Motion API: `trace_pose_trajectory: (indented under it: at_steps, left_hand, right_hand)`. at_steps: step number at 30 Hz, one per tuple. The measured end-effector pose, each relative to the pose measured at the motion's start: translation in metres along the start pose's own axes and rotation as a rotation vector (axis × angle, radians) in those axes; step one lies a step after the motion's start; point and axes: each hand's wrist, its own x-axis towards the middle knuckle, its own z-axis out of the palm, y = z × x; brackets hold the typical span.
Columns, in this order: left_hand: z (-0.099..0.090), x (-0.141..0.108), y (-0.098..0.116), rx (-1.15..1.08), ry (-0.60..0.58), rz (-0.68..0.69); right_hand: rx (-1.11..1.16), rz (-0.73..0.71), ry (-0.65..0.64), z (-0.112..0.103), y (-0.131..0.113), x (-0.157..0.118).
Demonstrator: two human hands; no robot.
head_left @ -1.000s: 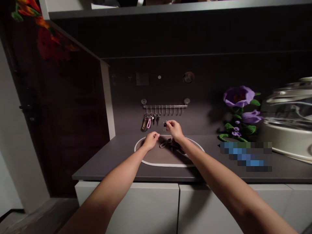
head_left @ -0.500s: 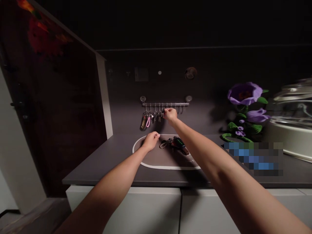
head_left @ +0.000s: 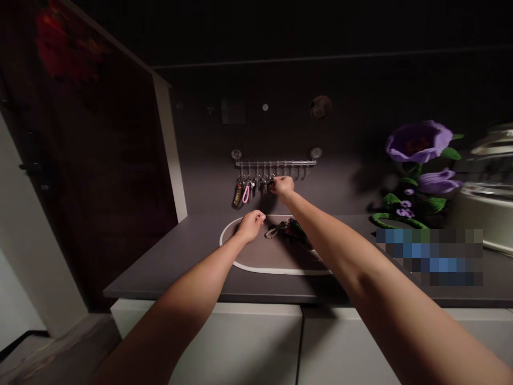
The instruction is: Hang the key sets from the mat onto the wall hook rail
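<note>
A clear hook rail is fixed to the dark wall, with several sets of keys hanging along its left half. Among them are a brown tag and a pink loop strap. My right hand is at the rail's middle, its fingers pinched on a key ring with a small dark piece. Lower and to the left, my left hand is closed above an oval mat; what it holds, if anything, is hidden. Beside it on the mat lies a bundle of keys, partly behind my right forearm.
Purple artificial flowers stand at the right of the dark counter, near a pale container with a clear upper part. A blurred-out patch covers something in front of them. White cabinets are below; a dark door is at left.
The view has tilted and shifted slightly. My right hand stays at the rail, and a ring now shows at its fingertips below a hook. My left hand keeps its closed pose over the mat.
</note>
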Motion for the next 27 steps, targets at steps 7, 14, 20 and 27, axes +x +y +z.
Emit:
trace_pose_trajectory:
  at_steps: [7, 14, 20, 27]
  left_hand:
    - [-0.001, -0.002, 0.002, -0.013, -0.023, -0.029]
    - [0.000, -0.003, -0.001, -0.103, -0.005, -0.132]
    - [0.004, 0.000, -0.004, -0.123, 0.058, -0.251]
    - [0.006, 0.012, 0.017, 0.005, 0.037, -0.352]
  right_hand:
    - [-0.004, -0.007, -0.058, -0.003, 0.004, 0.000]
    - [-0.048, 0.003, -0.109, -0.019, 0.006, -0.011]
    - [-0.094, -0.010, -0.257, -0.047, 0.004, -0.039]
    - [-0.402, -0.232, -0.329, -0.078, 0.023, -0.059]
